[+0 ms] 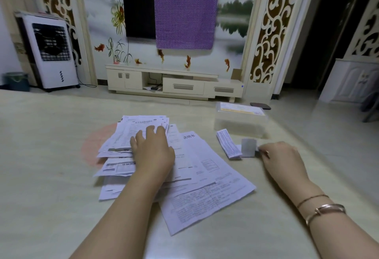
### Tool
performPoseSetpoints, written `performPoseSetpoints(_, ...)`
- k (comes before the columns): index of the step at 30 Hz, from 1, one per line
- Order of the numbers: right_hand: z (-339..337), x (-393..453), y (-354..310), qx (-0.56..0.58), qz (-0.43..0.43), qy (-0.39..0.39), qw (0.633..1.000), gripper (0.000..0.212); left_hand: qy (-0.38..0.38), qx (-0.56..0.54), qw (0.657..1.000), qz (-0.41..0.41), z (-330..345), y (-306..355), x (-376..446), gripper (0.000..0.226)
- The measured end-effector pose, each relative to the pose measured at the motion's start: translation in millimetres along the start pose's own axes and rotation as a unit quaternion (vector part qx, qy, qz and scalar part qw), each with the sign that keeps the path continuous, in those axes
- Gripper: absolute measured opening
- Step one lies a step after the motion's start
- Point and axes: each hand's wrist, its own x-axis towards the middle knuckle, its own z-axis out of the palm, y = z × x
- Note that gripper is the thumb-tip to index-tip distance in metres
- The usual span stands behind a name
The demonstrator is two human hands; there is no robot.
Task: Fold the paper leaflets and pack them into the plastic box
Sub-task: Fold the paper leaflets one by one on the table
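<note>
On the pale table (pixel 51 176): loose heap of white printed paper leaflets (pixel 184 168), left hand (pixel 152 148) flat atop, fingers relaxed; right hand (pixel 281 156) pinching small grey card (pixel 248 147); lidded translucent plastic box (pixel 241 119) behind.

A loose heap of printed paper leaflets (pixel 155 162) lies spread on the pale bench (pixel 51 176), the sheets overlapping at odd angles. The left hand (pixel 152 148) rests palm down on top of the heap, fingers (pixel 150 130) lightly bent over the upper sheets. To the right, a folded leaflet (pixel 228 144) lies just in front of the translucent plastic box (pixel 241 120), whose lid is on. The right hand (pixel 281 156), bracelets (pixel 320 207) on its wrist, pinches a small grey card (pixel 248 147) beside the folded leaflet. A dark flat object (pixel 260 106) lies behind the box.
</note>
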Motion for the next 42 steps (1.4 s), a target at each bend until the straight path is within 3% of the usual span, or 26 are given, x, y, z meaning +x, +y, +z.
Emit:
performPoseSetpoints(4, 1.2, -5.5, -6.4, -0.001, -0.027, -0.054, 0.998, 0.023, -0.067, 0.055, 0.995, -0.041, 1.6, -1.9, 0.7, 0.044)
performPoseSetpoints(9, -6.0, -4.5, -7.2, 0.048, -0.004, -0.005, 0.999, 0.018, 0.011, 0.053, 0.999, 0.001, -2.3, 1.0, -2.4, 0.043)
performPoseSetpoints(13, -16.9, -7.4, -16.4, 0.147, -0.002, 0.096, 0.985, 0.018, 0.062, -0.046, 0.996, 0.035, -5.4, 6.0, -5.3, 0.023)
performPoseSetpoints(17, -26.9, -12.3, -32.1, 0.239, -0.057, 0.128, 0.961, 0.021, 0.052, -0.148, 0.983, 0.099, -0.7, 22.1, -14.6, 0.018)
performPoseSetpoints(19, -26.3, -15.0, -41.3, 0.287, -0.103, 0.095, 0.948, 0.023, 0.009, -0.228, 0.965, 0.126, 4.4, 30.2, -17.4, 0.017)
performPoseSetpoints(24, -20.4, -26.5, -55.9, 0.424, -0.135, -0.14, 0.884, 0.037, -0.073, -0.342, 0.922, 0.165, 4.9, 38.3, -21.1, 0.014)
performPoseSetpoints(28, -15.9, -20.7, -56.9, 0.506, -0.095, -0.156, 0.843, 0.017, -0.124, -0.378, 0.902, 0.166, -0.1, 39.6, -20.4, 0.003)
performPoseSetpoints(32, -16.9, -18.1, -54.2, 0.55, -0.052, -0.187, 0.812, 0.021, -0.151, -0.341, 0.922, 0.106, 1.0, 34.7, -18.2, 0.03)
performPoseSetpoints(36, -18.2, -17.5, -53.6, 0.526, -0.012, -0.182, 0.831, 0.01, -0.152, -0.302, 0.938, 0.075, 3.1, 34.8, -20.5, 0.029)
performPoseSetpoints(40, -9.0, -18.6, -53.6, 0.435, 0.003, -0.136, 0.89, 0.034, -0.152, -0.263, 0.947, 0.102, 9.4, 34.3, -26.6, 0.047)
performPoseSetpoints(42, -7.6, -20.3, -55.1, 0.381, 0.0, -0.125, 0.916, 0.031, -0.13, -0.208, 0.96, 0.135, 12.8, 33.5, -28.4, 0.06)
